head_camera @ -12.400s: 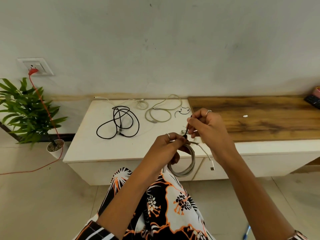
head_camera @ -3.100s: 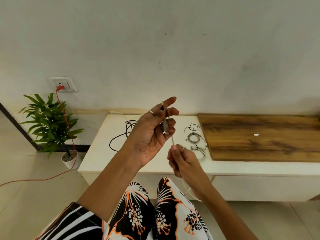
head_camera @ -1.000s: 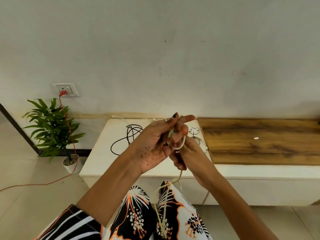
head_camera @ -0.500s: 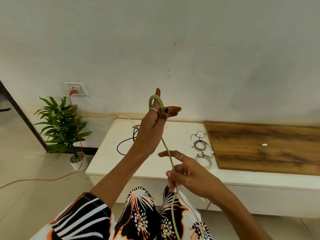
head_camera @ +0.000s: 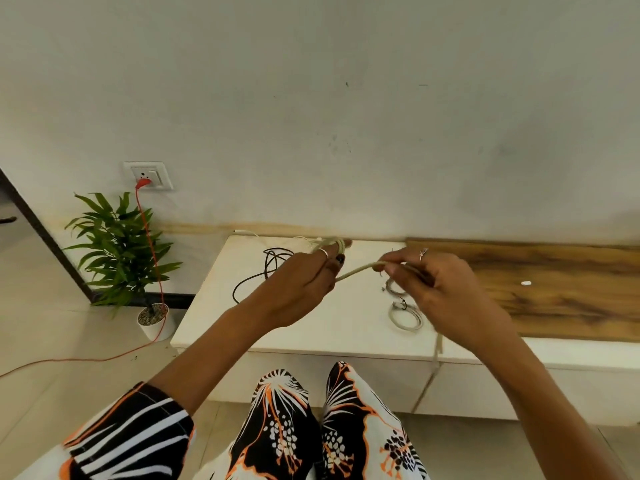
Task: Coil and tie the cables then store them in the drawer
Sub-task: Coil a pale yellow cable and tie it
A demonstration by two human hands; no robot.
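Where half a second earlier the left hand stood raised with one loop over its fingers, it now sits level, turns wound on, right hand pinching the beige cable taut between them: coiling under way, tie pending. White cabinet, one; wooden panel, one. Black cable, one, loose at the back. Grey coiled cables, two, beside the panel. Drawer shut.

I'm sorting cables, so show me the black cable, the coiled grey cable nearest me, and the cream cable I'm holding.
black cable (head_camera: 239, 289): head view, its loop.
coiled grey cable (head_camera: 406, 317): head view, its ring.
cream cable (head_camera: 356, 270): head view, stretch between hands.
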